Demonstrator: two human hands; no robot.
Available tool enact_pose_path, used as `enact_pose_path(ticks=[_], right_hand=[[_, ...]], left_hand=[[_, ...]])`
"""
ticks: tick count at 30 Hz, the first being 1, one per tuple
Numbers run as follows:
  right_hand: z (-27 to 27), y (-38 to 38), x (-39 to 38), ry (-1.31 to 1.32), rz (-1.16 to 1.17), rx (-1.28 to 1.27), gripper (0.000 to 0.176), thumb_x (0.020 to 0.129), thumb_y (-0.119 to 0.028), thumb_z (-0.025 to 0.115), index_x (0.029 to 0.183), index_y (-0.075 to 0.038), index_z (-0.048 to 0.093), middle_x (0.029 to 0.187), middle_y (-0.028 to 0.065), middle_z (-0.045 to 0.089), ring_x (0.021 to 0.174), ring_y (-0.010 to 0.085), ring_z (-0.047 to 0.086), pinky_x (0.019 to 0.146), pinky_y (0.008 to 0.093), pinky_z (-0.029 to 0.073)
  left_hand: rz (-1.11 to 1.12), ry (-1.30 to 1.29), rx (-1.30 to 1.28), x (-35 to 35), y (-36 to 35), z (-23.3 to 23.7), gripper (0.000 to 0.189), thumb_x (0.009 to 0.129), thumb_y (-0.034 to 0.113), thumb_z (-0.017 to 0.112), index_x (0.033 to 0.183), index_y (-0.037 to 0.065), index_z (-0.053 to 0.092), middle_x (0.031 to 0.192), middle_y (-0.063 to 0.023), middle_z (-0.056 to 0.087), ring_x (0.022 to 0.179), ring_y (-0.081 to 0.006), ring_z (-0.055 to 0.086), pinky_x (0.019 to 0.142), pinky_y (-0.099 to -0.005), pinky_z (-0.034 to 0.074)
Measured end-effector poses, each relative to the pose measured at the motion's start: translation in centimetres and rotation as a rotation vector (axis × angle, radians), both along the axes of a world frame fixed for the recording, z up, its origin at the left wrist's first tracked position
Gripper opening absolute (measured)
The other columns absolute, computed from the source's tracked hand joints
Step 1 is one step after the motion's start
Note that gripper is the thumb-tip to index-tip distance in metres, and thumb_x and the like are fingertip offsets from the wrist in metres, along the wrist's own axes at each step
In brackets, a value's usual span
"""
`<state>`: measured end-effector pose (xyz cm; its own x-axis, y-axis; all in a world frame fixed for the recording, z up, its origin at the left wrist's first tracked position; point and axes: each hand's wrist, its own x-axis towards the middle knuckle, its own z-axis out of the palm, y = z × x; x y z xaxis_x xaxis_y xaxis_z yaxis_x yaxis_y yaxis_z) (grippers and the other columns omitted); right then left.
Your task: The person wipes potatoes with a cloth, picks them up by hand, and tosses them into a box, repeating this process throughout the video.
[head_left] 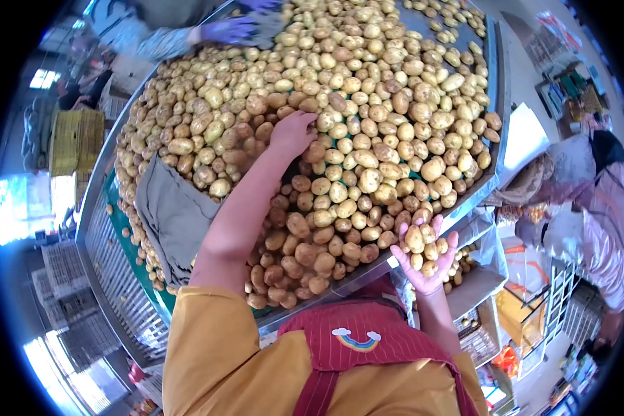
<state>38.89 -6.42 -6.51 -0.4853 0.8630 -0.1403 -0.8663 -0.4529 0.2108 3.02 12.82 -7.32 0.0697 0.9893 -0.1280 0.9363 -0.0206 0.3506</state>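
Note:
A deep heap of small potatoes (367, 159) covers the sorting table in front of me. My left hand (295, 133) reaches into the middle of the heap, palm down. Its fingers curl among the potatoes, and what they grip is hidden. Near the table's front right edge, my right hand (428, 267) is turned palm up, fingers cupped around several potatoes (416, 239). Below and beside it, more potatoes show in an opening past the rim.
A grey cloth (173, 215) lies over the heap's left side. The table's metal rim (357, 274) runs before me. A co-worker's purple-gloved hand (229, 31) touches the far left potatoes. Another person (596, 201) is at right. Crates (66, 267) stand left.

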Motion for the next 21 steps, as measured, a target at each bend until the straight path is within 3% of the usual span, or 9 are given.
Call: enact_pose_path(ticks=[1,3,6,9,12,14,16,17,21], right_hand=[[-0.1,0.0,0.0,0.006,-0.019,-0.009,0.055,0.096,-0.06,0.053,0.14,-0.029,0.061,0.147,0.0087,0.05,0.145,0.0422,0.034,0.112,0.0753,0.029],[-0.7,0.1,-0.2,0.028,-0.047,0.016,0.056,0.095,-0.06,0.054,0.14,-0.027,0.061,0.147,0.0099,0.048,0.145,0.0431,0.034,0.113,0.0745,0.028],[-0.1,0.5,-0.5,0.029,-0.108,0.107,0.055,0.093,-0.056,0.059,0.139,-0.026,0.061,0.148,0.0115,0.048,0.144,0.044,0.034,0.116,0.0726,0.024],[0.2,0.1,0.0,0.164,-0.195,0.09,0.053,0.093,-0.053,0.059,0.138,-0.025,0.063,0.149,0.0122,0.049,0.145,0.0447,0.033,0.117,0.0718,0.022],[0.5,-1.2,2.6,0.216,-0.302,0.129,0.051,0.094,-0.051,0.059,0.137,-0.024,0.064,0.152,0.0125,0.049,0.147,0.0434,0.032,0.119,0.0708,0.018],[0.3,-2.6,5.5,0.123,-0.425,0.147,0.052,0.094,-0.052,0.06,0.139,-0.025,0.063,0.148,0.01,0.051,0.146,0.0408,0.032,0.117,0.0721,0.022],[1.6,-4.4,9.5,0.102,-0.554,0.081,0.047,0.091,-0.045,0.062,0.132,-0.022,0.067,0.14,0.0136,0.058,0.142,0.0428,0.04,0.117,0.0701,0.025],[1.7,-5.6,11.7,0.066,-0.654,0.041,0.047,0.091,-0.046,0.061,0.131,-0.021,0.066,0.138,0.014,0.059,0.14,0.0429,0.042,0.116,0.0697,0.026],[2.4,-10.1,21.8,-0.157,-1.068,-0.142,0.05,0.097,-0.052,0.048,0.129,-0.017,0.064,0.135,0.0167,0.058,0.136,0.0433,0.046,0.115,0.0687,0.032]], left_hand=[[-0.04,-0.022,0.096,-0.4,0.2,-0.5,0.036,0.081,0.024,0.074,0.115,0.013,0.069,0.112,-0.0104,0.067,0.105,-0.0323,0.065,0.089,-0.0431,0.055],[-0.008,0.014,0.006,-0.9,1.3,-1.9,0.047,0.076,0.034,0.077,0.117,0.012,0.071,0.113,-0.0132,0.07,0.108,-0.0331,0.066,0.092,-0.0442,0.054],[0.111,-0.046,-0.24,1.5,2.3,0.7,0.043,0.078,0.044,0.078,0.101,0.007,0.075,0.089,-0.0174,0.073,0.086,-0.0363,0.07,0.081,-0.0465,0.055],[-0.01,0.212,-0.107,-0.4,3.7,-4.2,0.046,0.078,0.047,0.078,0.1,0.007,0.075,0.094,-0.016,0.074,0.09,-0.0352,0.07,0.081,-0.0449,0.054],[0.088,0.047,-0.152,-1.5,4.0,-4.9,0.051,0.078,0.039,0.081,0.107,-0.001,0.069,0.096,-0.0189,0.073,0.088,-0.0346,0.068,0.081,-0.0425,0.052],[0.1,-0.05,-0.078,-1.7,3.9,-5.3,0.039,0.078,0.03,0.081,0.093,-0.002,0.065,0.084,-0.0137,0.07,0.075,-0.0253,0.063,0.072,-0.0382,0.051],[0.268,-0.174,-0.336,-0.4,4.1,-3.4,0.029,0.081,0.022,0.08,0.081,0.002,0.058,0.073,-0.0064,0.064,0.064,-0.0163,0.055,0.061,-0.0335,0.046],[0.254,-0.29,-0.323,0.5,3.5,-2.5,0.027,0.084,0.015,0.077,0.077,0.007,0.052,0.067,-0.0009,0.057,0.058,-0.0116,0.048,0.055,-0.0297,0.041],[0.292,-0.374,-0.374,0.2,4.1,-3.4,0.017,0.085,0.011,0.074,0.091,0.004,0.059,0.07,0.0001,0.058,0.062,-0.0111,0.05,0.056,-0.0283,0.041]])
